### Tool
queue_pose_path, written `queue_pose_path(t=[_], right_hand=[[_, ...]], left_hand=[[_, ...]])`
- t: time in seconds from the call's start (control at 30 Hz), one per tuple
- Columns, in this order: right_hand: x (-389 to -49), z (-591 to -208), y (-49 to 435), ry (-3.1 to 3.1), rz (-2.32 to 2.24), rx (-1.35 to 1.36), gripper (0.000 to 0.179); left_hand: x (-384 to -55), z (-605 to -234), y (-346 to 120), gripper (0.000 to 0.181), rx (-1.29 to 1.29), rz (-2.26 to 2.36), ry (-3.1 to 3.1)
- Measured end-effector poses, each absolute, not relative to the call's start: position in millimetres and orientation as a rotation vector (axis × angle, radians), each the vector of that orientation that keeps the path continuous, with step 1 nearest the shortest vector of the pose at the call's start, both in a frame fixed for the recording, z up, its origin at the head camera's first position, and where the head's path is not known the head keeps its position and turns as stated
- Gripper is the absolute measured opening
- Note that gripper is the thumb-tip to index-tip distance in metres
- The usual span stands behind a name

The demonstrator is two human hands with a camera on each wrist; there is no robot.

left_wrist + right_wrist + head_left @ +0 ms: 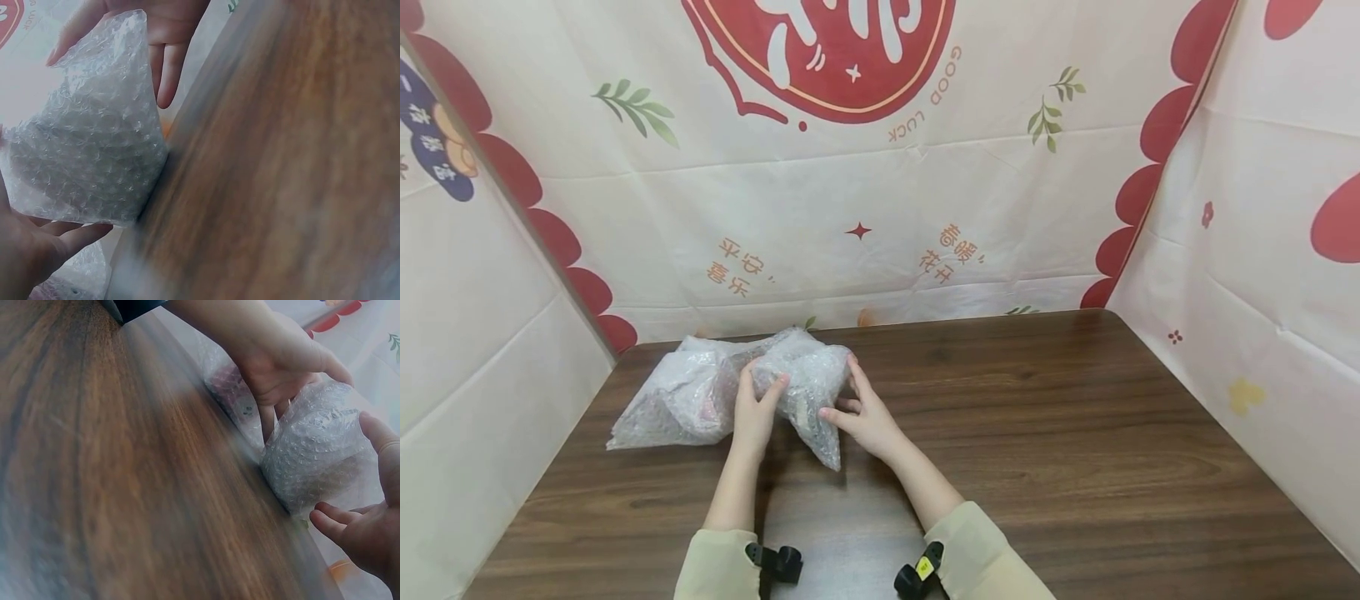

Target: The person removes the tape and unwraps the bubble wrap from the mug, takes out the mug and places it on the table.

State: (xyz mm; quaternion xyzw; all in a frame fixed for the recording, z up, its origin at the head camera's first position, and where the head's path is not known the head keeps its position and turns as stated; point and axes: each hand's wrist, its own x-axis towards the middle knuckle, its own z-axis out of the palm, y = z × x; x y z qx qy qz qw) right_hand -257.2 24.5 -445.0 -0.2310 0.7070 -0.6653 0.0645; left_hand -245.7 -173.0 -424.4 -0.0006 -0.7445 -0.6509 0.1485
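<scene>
On the wood-grain worktop [1060, 433], a crumpled bubble-wrap parcel [677, 396] lies toward the far-left corner, beside a smaller, tapering bundle [811, 379] near the far edge. Your left hand [756, 412] and right hand [869, 422], fingers spread rather than clenched, touch that bundle from either side; dimpled wrap clouds its contents.

Right bundle [811, 375] was clear bubble wrap, blistered, glossy plastic; left bundle [688, 400] showed the same crinkled shine. Tabletop [1037, 433] looked wood-grained, smooth, softly reflective. Backdrop [820, 196] appeared matt, creased cloth. Sleeves [721, 567] were matt fabric; wrist camera [787, 566], black plastic.
</scene>
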Motion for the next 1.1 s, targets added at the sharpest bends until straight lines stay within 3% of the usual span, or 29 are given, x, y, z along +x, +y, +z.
queue_pose_path(t=[0.3,0.6,0.87,1.1], right_hand=[[-255,-446,25,2.146,-2.007,-0.709,0.092],[-240,-419,29,2.168,-1.993,-0.747,0.09],[-254,-440,29,2.227,-1.997,-0.706,0.091],[-256,-437,32,2.288,-1.977,-0.665,0.091]], left_hand=[[-245,-427,-173,0.061,-0.048,-1.874,-2.131],[-248,-430,-171,0.058,-0.032,-1.861,-2.11],[-233,-406,-161,0.059,-0.053,-1.936,-2.093],[-243,-417,-161,0.058,-0.032,-1.93,-2.087]])
